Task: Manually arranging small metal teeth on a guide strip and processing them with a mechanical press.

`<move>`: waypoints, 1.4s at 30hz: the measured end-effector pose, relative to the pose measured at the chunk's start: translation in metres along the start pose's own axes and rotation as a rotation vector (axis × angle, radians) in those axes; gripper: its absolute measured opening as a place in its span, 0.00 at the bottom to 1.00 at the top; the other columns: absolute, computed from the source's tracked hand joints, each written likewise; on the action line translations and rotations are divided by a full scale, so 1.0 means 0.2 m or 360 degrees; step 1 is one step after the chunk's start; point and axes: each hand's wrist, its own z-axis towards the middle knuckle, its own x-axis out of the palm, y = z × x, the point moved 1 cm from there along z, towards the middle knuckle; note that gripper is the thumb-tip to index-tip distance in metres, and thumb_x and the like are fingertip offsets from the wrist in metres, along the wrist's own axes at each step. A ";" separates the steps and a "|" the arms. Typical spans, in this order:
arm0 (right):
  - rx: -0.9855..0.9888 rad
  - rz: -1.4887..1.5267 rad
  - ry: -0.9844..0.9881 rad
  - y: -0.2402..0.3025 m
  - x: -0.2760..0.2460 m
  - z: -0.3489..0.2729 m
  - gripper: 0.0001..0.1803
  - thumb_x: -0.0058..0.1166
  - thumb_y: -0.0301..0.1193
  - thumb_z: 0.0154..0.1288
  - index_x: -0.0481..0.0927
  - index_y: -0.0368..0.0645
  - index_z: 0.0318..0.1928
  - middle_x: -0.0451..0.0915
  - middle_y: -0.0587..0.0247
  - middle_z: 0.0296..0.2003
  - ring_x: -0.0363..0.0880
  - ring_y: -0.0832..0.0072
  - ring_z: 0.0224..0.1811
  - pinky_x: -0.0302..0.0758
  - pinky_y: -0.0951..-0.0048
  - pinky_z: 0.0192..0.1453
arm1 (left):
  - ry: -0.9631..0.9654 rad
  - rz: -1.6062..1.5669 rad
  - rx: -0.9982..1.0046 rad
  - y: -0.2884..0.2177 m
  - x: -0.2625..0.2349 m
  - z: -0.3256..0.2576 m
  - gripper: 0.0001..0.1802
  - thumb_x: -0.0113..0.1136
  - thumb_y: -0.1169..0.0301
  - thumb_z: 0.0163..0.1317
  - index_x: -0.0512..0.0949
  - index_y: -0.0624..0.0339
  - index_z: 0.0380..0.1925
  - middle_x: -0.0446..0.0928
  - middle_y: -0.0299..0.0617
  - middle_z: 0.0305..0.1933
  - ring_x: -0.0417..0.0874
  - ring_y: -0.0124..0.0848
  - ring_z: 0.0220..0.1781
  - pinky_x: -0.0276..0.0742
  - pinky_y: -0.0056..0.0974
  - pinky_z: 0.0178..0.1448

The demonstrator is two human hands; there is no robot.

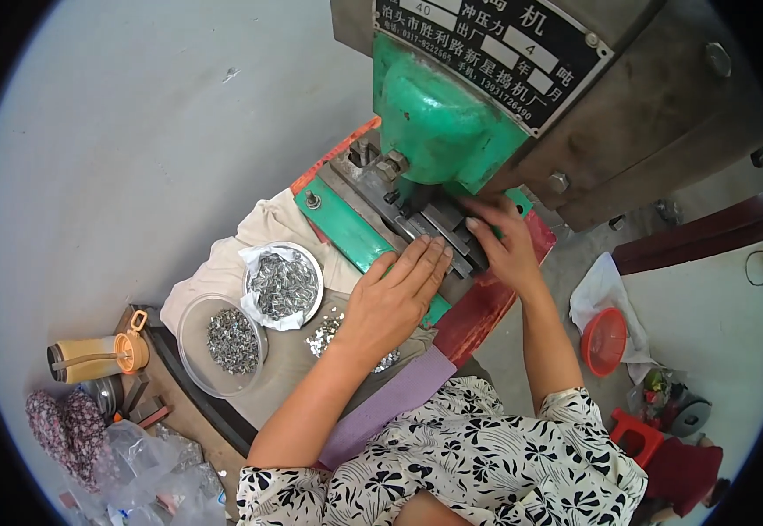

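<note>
My left hand (392, 305) lies over the near left side of a dark metal die (441, 230), its fingers stretched out and close together, the tips resting on the metal. Around the right side of the die curls my right hand (506, 245), thumb bent against the block and fingers reaching behind it. What sits between those fingertips is hidden. The die is set on the bed of a green punch press (438, 114), under its rounded green head. A green bar (346, 230) runs along the bed, left of my hands.
Left of the press, a white bowl (318, 279) holds thin metal pieces, and a clear plastic tub (190, 351) holds small metal bits. Loose shiny pieces (327, 331) lie on cloth beside my left forearm. A yellow bottle (92, 359) and plastic bags lie far left; a red basin (605, 342) stands right.
</note>
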 end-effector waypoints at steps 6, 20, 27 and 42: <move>0.0286 0.0279 0.0381 -0.04 0.04 0.10 0.10 0.55 0.32 0.69 0.83 0.40 0.45 0.77 0.55 0.40 0.72 0.62 0.48 0.64 0.63 0.60 | -0.0121 -0.0129 -0.0276 -0.05 0.06 -0.03 0.28 0.53 0.73 0.61 0.76 0.51 0.64 0.73 0.34 0.69 0.73 0.32 0.69 0.66 0.40 0.66; 0.0205 -0.0139 0.0291 -0.08 0.10 0.09 0.11 0.52 0.28 0.71 0.80 0.35 0.48 0.78 0.60 0.42 0.71 0.69 0.49 0.65 0.69 0.57 | -0.0643 -0.1027 -0.0983 -0.08 0.23 0.06 0.74 0.87 0.64 0.29 0.46 0.69 0.74 0.60 0.62 0.72 0.63 0.56 0.72 0.59 0.52 0.74; 0.0373 0.0328 0.0174 -0.03 0.08 0.05 0.12 0.53 0.28 0.72 0.81 0.32 0.47 0.79 0.60 0.45 0.75 0.72 0.50 0.68 0.73 0.58 | -0.0759 -0.0905 -0.0992 -0.08 0.26 0.13 0.72 0.84 0.66 0.29 0.45 0.70 0.73 0.61 0.62 0.68 0.64 0.57 0.68 0.60 0.52 0.73; -0.0481 0.0342 -0.1617 -0.35 -0.87 0.32 0.24 0.45 0.38 0.76 0.71 0.30 0.61 0.72 0.47 0.60 0.69 0.65 0.63 0.68 0.62 0.67 | -0.0544 -0.0992 -0.0865 0.01 0.23 0.02 0.65 0.84 0.71 0.34 0.51 0.66 0.71 0.57 0.58 0.71 0.59 0.57 0.73 0.58 0.52 0.76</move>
